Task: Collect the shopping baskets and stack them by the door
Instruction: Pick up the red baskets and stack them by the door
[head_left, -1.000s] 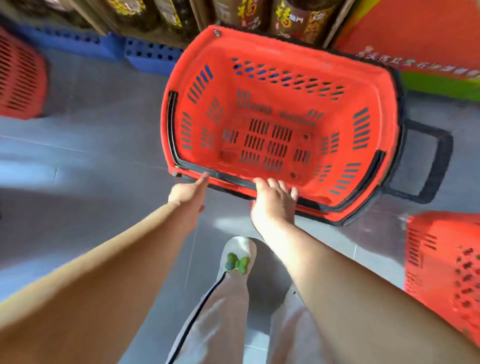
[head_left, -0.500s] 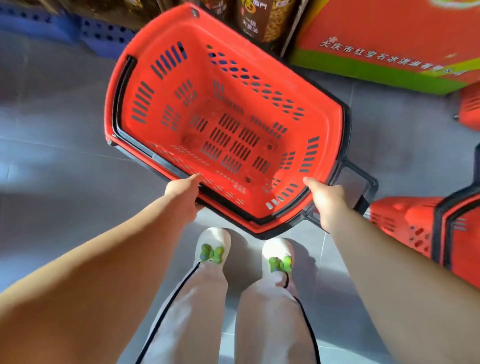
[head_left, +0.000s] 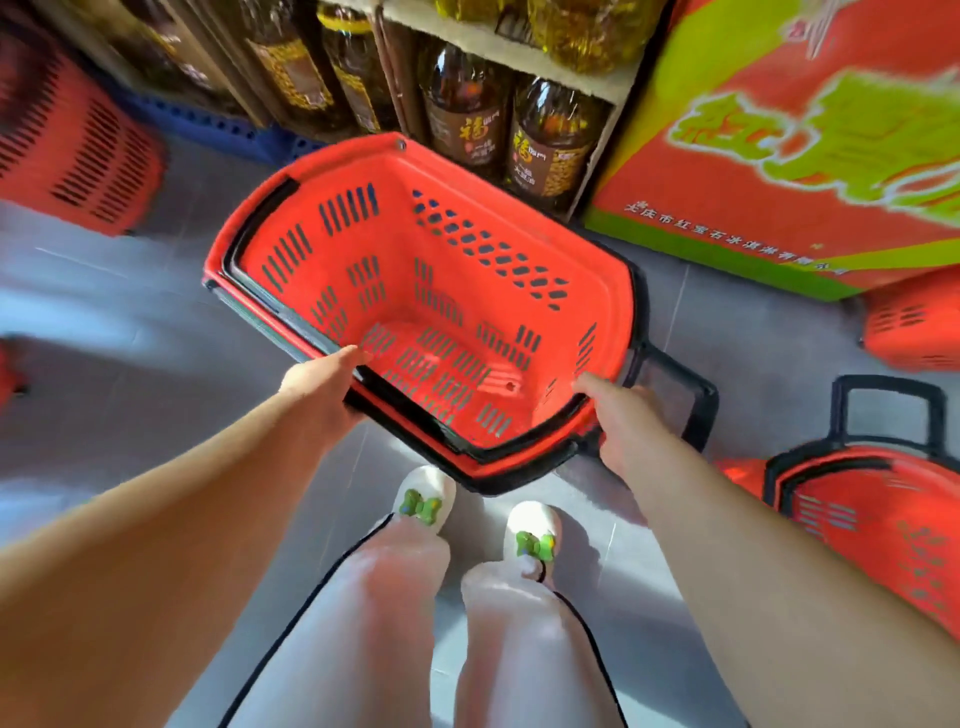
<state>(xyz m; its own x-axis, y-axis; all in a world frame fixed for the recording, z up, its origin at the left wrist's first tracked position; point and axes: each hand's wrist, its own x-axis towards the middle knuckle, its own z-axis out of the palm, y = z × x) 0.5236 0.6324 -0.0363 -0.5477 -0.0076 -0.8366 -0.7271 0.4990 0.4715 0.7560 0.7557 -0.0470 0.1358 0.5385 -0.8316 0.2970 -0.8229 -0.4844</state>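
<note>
My left hand (head_left: 319, 387) and right hand (head_left: 623, 426) grip the tilted basket (head_left: 467, 291) by its near rim, fingers curled.

We hold a red basket (head_left: 395, 244) tilted, its far end higher. Its slotted walls and bottom are bare inside, and a black pull handle (head_left: 693, 395) juts from its right end. Our left hand (head_left: 322, 384) grips the near rim; our right hand (head_left: 623, 421) grips the near right corner. A second basket (head_left: 872, 530), black-rimmed, stands low at the right. A third basket (head_left: 914, 327) sits beyond it. A fourth basket (head_left: 78, 150), blurred, at upper left, seems to lie on its side.
</note>
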